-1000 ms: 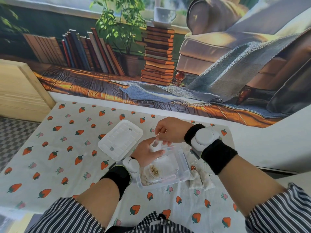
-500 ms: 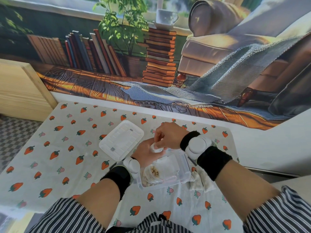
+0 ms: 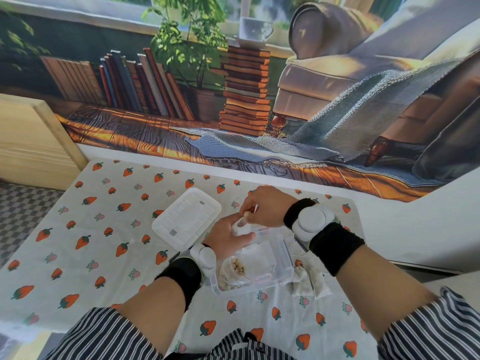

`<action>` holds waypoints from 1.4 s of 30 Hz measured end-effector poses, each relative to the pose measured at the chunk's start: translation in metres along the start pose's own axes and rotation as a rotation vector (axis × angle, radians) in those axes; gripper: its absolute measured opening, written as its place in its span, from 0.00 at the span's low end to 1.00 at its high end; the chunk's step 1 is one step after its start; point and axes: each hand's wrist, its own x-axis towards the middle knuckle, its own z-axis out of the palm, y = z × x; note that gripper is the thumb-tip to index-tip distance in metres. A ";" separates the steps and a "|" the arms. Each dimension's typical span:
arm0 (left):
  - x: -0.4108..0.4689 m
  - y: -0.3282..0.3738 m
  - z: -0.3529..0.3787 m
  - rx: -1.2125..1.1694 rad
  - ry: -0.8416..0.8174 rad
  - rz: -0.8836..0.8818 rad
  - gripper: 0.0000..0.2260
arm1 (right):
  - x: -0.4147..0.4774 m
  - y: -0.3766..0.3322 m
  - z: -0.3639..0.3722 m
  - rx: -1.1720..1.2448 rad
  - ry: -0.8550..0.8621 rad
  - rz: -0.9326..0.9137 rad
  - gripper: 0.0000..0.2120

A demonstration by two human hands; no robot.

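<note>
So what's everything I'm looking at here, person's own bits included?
tablecloth: one, white with strawberries, under everything.
clear box: one, see-through, under the hands.
lid: one, white, flat on the cloth left of the box.
bag of pale pieces: one, clear, inside the box.
small white pouch: one, white, held over the box.
filled pouches: at least two, whitish, on the cloth right of the box.
wall hanging: one, printed books and armchair, along the back.
wooden panel: one, pale, far left.
wristbands: two, black with white discs, one per wrist.
left hand: holds the pouch.
right hand: pinches the pouch's top.
</note>
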 end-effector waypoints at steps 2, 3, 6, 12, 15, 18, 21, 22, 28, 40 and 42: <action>0.002 -0.002 0.000 0.019 0.007 -0.003 0.09 | -0.002 0.002 -0.002 0.062 0.024 0.025 0.10; 0.003 -0.004 0.000 0.021 0.013 -0.010 0.09 | -0.002 0.002 -0.003 0.109 0.023 0.041 0.09; 0.002 -0.005 0.000 0.029 0.018 -0.035 0.16 | -0.003 0.002 -0.004 0.139 0.005 0.023 0.07; 0.002 -0.001 -0.001 -0.007 0.028 -0.048 0.15 | -0.007 -0.008 -0.005 0.221 -0.074 -0.058 0.07; 0.003 0.001 -0.002 -0.049 0.028 -0.021 0.11 | -0.006 -0.007 -0.003 0.112 -0.126 -0.038 0.05; 0.004 0.001 -0.004 -0.065 0.040 -0.012 0.13 | -0.005 -0.006 -0.002 0.088 -0.126 -0.007 0.04; 0.005 -0.001 -0.005 -0.053 0.053 -0.020 0.15 | -0.005 -0.006 -0.005 0.068 -0.026 -0.043 0.05; 0.006 -0.002 -0.005 -0.040 0.058 -0.027 0.16 | -0.005 -0.006 -0.006 0.065 0.006 -0.058 0.05; 0.008 -0.005 -0.005 0.026 0.060 -0.036 0.13 | -0.006 -0.002 -0.006 0.042 0.102 -0.044 0.08; 0.006 -0.008 -0.003 -0.026 0.058 0.001 0.15 | -0.008 -0.008 0.001 0.074 0.110 -0.057 0.07; 0.007 -0.011 -0.003 0.001 0.075 -0.014 0.16 | -0.007 -0.007 -0.001 0.068 0.152 -0.012 0.08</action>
